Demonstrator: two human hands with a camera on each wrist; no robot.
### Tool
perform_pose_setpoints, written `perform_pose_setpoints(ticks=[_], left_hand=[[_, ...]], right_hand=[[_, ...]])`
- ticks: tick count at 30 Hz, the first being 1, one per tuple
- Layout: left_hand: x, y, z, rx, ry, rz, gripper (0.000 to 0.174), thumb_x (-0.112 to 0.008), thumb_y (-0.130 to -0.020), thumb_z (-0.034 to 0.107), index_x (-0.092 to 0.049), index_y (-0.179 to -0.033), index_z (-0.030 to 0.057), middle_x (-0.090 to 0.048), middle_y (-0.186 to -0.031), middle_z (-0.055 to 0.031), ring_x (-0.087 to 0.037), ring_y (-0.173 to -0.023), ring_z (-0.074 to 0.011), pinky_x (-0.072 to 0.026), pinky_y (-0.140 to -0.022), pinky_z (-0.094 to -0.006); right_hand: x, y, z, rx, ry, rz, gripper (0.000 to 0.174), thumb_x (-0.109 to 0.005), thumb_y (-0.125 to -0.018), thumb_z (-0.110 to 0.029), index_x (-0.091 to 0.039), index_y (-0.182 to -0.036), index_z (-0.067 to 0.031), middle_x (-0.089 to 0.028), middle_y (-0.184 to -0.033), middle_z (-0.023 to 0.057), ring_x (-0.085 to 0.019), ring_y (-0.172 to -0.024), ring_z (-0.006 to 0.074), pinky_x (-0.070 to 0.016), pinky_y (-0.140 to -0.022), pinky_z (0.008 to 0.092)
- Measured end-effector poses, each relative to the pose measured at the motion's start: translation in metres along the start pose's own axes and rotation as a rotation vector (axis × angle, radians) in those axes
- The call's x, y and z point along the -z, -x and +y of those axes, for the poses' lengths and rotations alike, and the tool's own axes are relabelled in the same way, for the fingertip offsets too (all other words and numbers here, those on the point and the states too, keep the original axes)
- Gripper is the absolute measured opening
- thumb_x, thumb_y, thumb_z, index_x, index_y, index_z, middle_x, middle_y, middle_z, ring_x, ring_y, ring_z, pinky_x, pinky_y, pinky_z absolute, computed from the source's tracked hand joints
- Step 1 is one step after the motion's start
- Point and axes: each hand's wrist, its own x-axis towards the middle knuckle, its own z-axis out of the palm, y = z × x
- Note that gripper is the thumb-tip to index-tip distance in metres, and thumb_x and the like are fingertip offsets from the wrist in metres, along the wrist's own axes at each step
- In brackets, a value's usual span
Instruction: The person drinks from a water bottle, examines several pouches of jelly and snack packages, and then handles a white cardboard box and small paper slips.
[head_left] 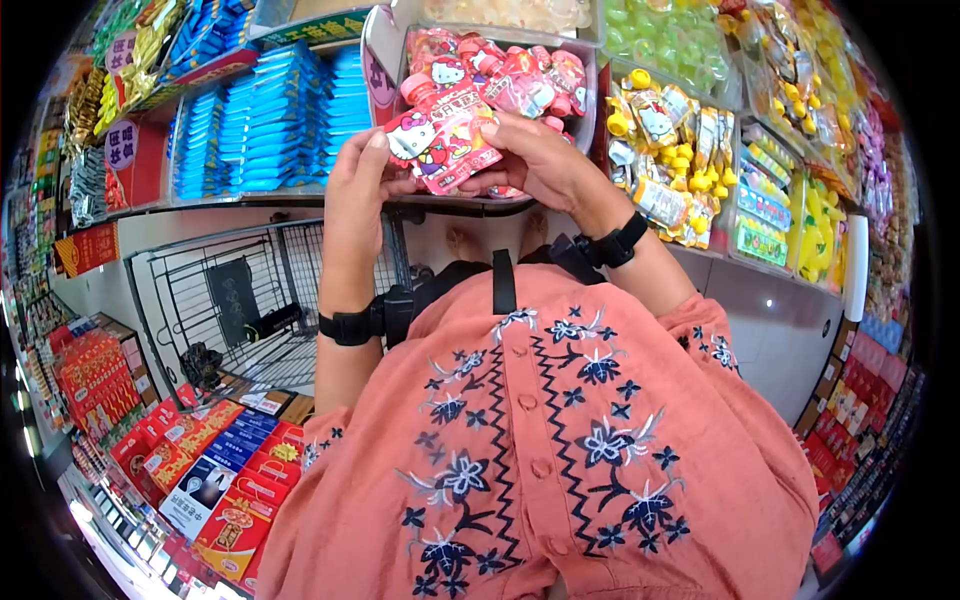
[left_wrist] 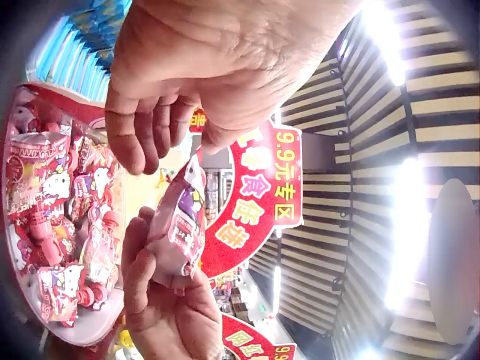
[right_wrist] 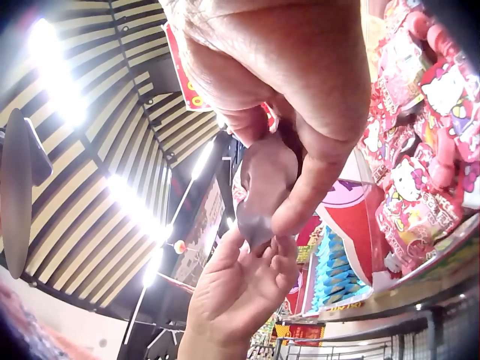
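Observation:
A pink pouch [head_left: 452,143] printed with a white cartoon cat is held up over the front of a display bin. My right hand [head_left: 548,165] pinches its right side, thumb on the printed face and fingers behind. Beside the left edge is my left hand [head_left: 352,190], its thumb and loosely bent fingers around that end. In the left wrist view a gap shows between the left fingers [left_wrist: 129,150] and the pouch [left_wrist: 182,232], whose corner points toward the left thumb. The right wrist view shows the pouch's plain greyish back [right_wrist: 266,180].
Behind the hands, a bin of similar pink pouches [head_left: 520,80] has blue packets [head_left: 275,120] to its left and yellow-capped pouches [head_left: 680,150] to its right. A wire cart [head_left: 190,310] stands below left. Stacked red boxes [head_left: 240,520] lie at the lower left.

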Motion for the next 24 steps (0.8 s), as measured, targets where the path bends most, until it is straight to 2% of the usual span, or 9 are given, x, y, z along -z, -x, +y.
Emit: perform_pose_setpoints(ticks=[3, 6, 9, 12, 15, 16, 20, 23, 24], left_hand=[[0.008, 0.003, 0.000, -0.075, -0.071, 0.077, 0.029, -0.059, -0.103, 0.028, -0.059, -0.114, 0.0014, -0.065, -0.100, -0.0061, -0.063, -0.084, -0.0101, -0.0526, -0.066, -0.0229], [0.014, 0.008, 0.006, -0.104, -0.112, 0.037, 0.030, -0.060, -0.103, 0.028, -0.058, -0.119, 0.0021, -0.065, -0.102, -0.0067, -0.063, -0.087, -0.0120, -0.0489, -0.067, -0.0248], [0.004, 0.016, 0.014, -0.116, -0.114, 0.009, 0.026, -0.060, -0.103, 0.026, -0.059, -0.112, 0.0018, -0.064, -0.096, -0.0047, -0.060, -0.080, -0.0084, -0.0492, -0.066, -0.0210], [0.001, 0.018, 0.013, -0.112, -0.153, -0.039, 0.027, -0.060, -0.103, 0.025, -0.059, -0.115, 0.0008, -0.064, -0.100, -0.0050, -0.060, -0.084, -0.0080, -0.0497, -0.069, -0.0212], [-0.007, 0.017, 0.004, -0.158, -0.253, -0.074, 0.034, -0.058, -0.104, 0.026, -0.056, -0.126, 0.0001, -0.064, -0.117, -0.0092, -0.064, -0.104, -0.0146, -0.0538, -0.082, -0.0270], [-0.011, 0.017, 0.004, -0.154, -0.220, -0.131, 0.041, -0.060, -0.103, 0.027, -0.053, -0.131, -0.0015, -0.061, -0.124, -0.0103, -0.062, -0.112, -0.0181, -0.0536, -0.090, -0.0298], [-0.028, 0.019, 0.008, -0.170, 0.041, -0.253, 0.048, -0.068, -0.098, 0.020, -0.050, -0.136, -0.0031, -0.060, -0.130, -0.0110, -0.061, -0.116, -0.0193, -0.0500, -0.100, -0.0336], [-0.021, 0.011, 0.007, -0.100, 0.182, -0.254, 0.045, -0.067, -0.097, 0.018, -0.052, -0.135, -0.0026, -0.063, -0.125, -0.0112, -0.063, -0.113, -0.0195, -0.0507, -0.100, -0.0352], [-0.017, 0.011, 0.008, -0.051, 0.257, -0.224, 0.039, -0.062, -0.098, 0.017, -0.056, -0.131, -0.0035, -0.066, -0.121, -0.0129, -0.066, -0.110, -0.0217, -0.0522, -0.100, -0.0376]], right_hand=[[-0.002, 0.002, -0.004, 0.034, -0.001, 0.012, 0.040, -0.057, -0.103, -0.025, -0.053, -0.130, 0.0031, -0.064, -0.125, 0.0148, -0.066, -0.114, 0.0241, -0.0573, -0.098, 0.0427], [0.004, 0.000, 0.000, 0.058, -0.009, 0.076, 0.039, -0.057, -0.103, -0.026, -0.054, -0.129, 0.0024, -0.065, -0.123, 0.0129, -0.066, -0.112, 0.0221, -0.0570, -0.098, 0.0402], [0.005, 0.001, -0.003, 0.054, 0.005, 0.052, 0.041, -0.056, -0.103, -0.026, -0.053, -0.137, -0.0016, -0.065, -0.124, 0.0072, -0.064, -0.114, 0.0167, -0.0531, -0.099, 0.0361], [0.005, 0.000, -0.003, 0.063, 0.001, 0.064, 0.040, -0.058, -0.103, -0.026, -0.055, -0.135, -0.0030, -0.066, -0.121, 0.0046, -0.064, -0.111, 0.0145, -0.0530, -0.097, 0.0330], [0.000, 0.000, 0.000, 0.137, 0.115, 0.150, 0.034, -0.060, -0.102, -0.028, -0.060, -0.125, -0.0032, -0.066, -0.114, 0.0067, -0.066, -0.107, 0.0170, -0.0540, -0.095, 0.0336], [-0.003, 0.001, -0.001, 0.197, 0.287, 0.125, 0.039, -0.063, -0.100, -0.029, -0.060, -0.128, -0.0026, -0.064, -0.115, 0.0054, -0.064, -0.107, 0.0168, -0.0527, -0.095, 0.0315], [-0.038, 0.013, -0.013, 0.470, 0.704, 0.023, 0.042, -0.067, -0.096, -0.021, -0.060, -0.133, -0.0027, -0.056, -0.129, 0.0110, -0.059, -0.119, 0.0209, -0.0525, -0.096, 0.0329], [-0.042, 0.014, -0.009, 0.621, 0.809, -0.043, 0.038, -0.065, -0.096, -0.017, -0.061, -0.131, -0.0036, -0.055, -0.133, 0.0134, -0.058, -0.121, 0.0219, -0.0526, -0.097, 0.0345], [-0.047, 0.018, -0.012, 0.576, 0.771, -0.026, 0.032, -0.061, -0.097, -0.015, -0.064, -0.127, -0.0031, -0.057, -0.134, 0.0133, -0.059, -0.119, 0.0196, -0.0523, -0.095, 0.0338]])
